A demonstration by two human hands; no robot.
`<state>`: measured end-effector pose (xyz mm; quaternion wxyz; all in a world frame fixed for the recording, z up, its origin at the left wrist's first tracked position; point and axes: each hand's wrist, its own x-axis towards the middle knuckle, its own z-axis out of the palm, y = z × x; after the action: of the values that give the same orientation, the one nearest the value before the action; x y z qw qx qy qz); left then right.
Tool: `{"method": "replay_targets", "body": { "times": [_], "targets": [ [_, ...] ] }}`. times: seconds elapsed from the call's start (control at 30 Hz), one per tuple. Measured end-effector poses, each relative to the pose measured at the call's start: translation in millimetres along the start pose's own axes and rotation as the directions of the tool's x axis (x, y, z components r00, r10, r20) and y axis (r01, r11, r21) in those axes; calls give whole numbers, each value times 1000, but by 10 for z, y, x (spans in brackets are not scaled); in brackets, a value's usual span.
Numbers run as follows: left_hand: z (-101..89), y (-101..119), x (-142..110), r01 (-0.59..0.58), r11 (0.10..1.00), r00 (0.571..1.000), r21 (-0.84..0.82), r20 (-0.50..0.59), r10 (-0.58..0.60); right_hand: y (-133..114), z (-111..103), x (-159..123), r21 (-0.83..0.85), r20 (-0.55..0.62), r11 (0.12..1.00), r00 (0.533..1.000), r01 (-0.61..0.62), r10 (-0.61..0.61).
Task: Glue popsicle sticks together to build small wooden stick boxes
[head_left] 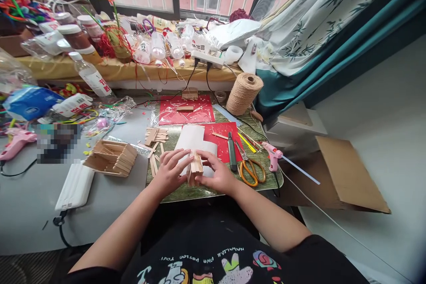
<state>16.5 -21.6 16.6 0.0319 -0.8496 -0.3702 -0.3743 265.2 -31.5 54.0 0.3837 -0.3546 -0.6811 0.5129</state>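
Observation:
Between both hands, close to the table's front edge, is a small block of wooden craft sticks (195, 165). My left hand (171, 168) grips it from the left, fingers curled over its top. My right hand (218, 172) holds its other side, with thumb and fingers around the near end. White paper (193, 135) lies just beyond the hands, partly covered by them. Loose craft sticks (156, 135) are piled to the left. A box built of craft sticks (115, 157) stands farther left.
Right of my hands lie a green utility knife (232, 151), orange-handled scissors (252, 172) and a pink glue gun (273, 156). Red sheets (186, 110) and a twine spool (244, 93) sit farther back. A white power strip (75, 186) is at the left; a cardboard box (353, 173) stands right.

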Motion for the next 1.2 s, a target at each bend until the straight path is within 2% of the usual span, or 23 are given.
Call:
{"method": "replay_targets", "body": {
  "times": [0.1,0.17,0.3,0.47,0.57,0.67,0.73,0.8,0.9,1.0,1.13,1.2],
  "targets": [
    [10,46,21,75,993,997,-96,17,-74,22,46,15,-20,-117,998,991,-63,61],
    [11,60,9,78,988,997,-135,27,-75,22,74,19,-49,-162,994,983,-102,92],
    [-18,42,-44,119,973,992,-197,54,-111,-43,102,-13,-157,-132,983,989,-90,69],
    [-124,56,-44,258,898,964,-355,150,-218,-165,101,-32,-309,-60,949,994,64,-87],
    [-177,100,-18,369,773,928,-516,247,-278,-184,41,11,-302,-29,946,991,116,-131],
    [-182,136,-20,483,576,875,-659,342,-342,-166,-49,43,-210,1,972,994,110,-112],
    [-165,154,-33,515,469,850,-718,359,-384,-155,-94,40,-154,30,983,995,102,-99],
    [-143,177,-35,524,420,838,-741,357,-413,-158,-114,23,-132,41,986,995,101,-96],
    [-121,229,11,511,423,846,-749,350,-403,-191,-116,-7,-151,27,983,994,106,-103],
    [-127,257,97,491,465,862,-737,332,-383,-240,-127,-23,-224,-12,968,993,114,-119],
    [-198,166,187,443,531,892,-722,294,-344,-300,-171,-41,-383,-21,909,982,167,-189],
    [-263,86,214,435,562,900,-704,317,-299,-323,-189,-57,-444,-3,874,975,198,-223]
  ]
}}
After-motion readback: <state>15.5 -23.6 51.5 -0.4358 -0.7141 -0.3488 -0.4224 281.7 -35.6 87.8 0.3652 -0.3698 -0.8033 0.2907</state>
